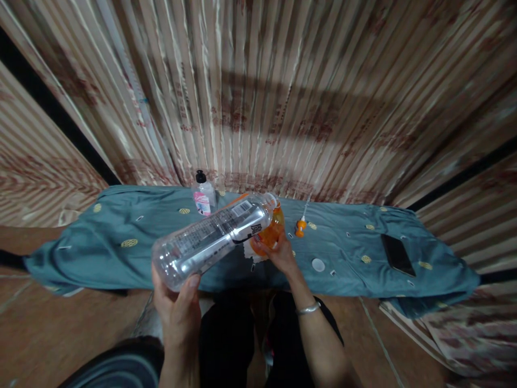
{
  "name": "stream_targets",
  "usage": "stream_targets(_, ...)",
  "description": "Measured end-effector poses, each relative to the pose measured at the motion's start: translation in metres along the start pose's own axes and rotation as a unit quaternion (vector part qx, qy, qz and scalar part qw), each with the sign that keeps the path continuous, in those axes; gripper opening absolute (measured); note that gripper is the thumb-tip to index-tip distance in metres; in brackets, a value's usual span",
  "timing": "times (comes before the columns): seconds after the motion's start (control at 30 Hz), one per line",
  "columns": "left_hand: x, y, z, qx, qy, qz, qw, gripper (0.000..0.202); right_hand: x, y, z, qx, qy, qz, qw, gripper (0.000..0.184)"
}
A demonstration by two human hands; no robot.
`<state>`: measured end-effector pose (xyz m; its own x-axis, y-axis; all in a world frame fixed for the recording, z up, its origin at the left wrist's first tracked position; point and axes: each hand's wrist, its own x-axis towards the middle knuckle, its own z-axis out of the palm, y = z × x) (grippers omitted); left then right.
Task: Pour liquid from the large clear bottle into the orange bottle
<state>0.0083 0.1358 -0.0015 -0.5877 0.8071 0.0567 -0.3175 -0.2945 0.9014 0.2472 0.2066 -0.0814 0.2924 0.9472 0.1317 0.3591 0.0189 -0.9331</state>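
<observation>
Curling the left hand (pixel 177 293) partway around the base of a large, clear, cylindrical plastic bottle printed with dark text (pixel 214 234), held aslant over the desk (pixel 331 237), presumably so low down to leave the neck free. Aiming that neck at the top of a smaller, translucent orange plastic bottle (pixel 272 233) near the middle of the front edge; impossible to tell whether touching. Closing the right hand (pixel 281 252) around the orange bottle's side, likely for steadiness. Lying beyond, toward the back edge, an orange plastic pump head with a thin clear tube (pixel 300 227), perhaps aside to keep the middle free. Standing near the back edge, left of centre, a clear bottle with a black cap and pink label (pixel 203 195). Lying flat near the front edge, a round white disc (pixel 318 264); toward the right end, a black rectangular phone (pixel 398 255). Covering the desk, a creased teal cloth with yellow ovals (pixel 100 256). Hanging behind, a striped beige curtain with reddish patterns (pixel 258 64), between slanting black poles (pixel 60 112). Showing below, brown floor tiles (pixel 24 334).
</observation>
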Motion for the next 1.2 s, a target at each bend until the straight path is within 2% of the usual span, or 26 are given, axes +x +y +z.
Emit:
stream_targets(0.1,-0.0007,0.0007,0.001,-0.01,-0.007,0.003,1.0,0.1,0.0,0.0007,0.0,0.002,-0.001,-0.006,1.0,0.075)
stream_targets(0.4,0.0019,-0.0024,0.0019,-0.021,0.013,0.005,1.0,0.077,-0.0007,-0.0011,0.0031,0.016,0.014,-0.01,1.0,0.074)
stream_targets(0.87,-0.0021,0.0046,0.0071,-0.032,0.034,-0.02,0.999,0.08,0.0009,0.0039,0.0031,0.026,0.012,-0.009,1.0,0.073)
stream_targets(1.2,-0.0032,-0.0005,0.002,-0.022,0.011,0.0,1.0,0.079,0.0009,0.003,0.0033,0.019,0.018,-0.02,0.999,0.072)
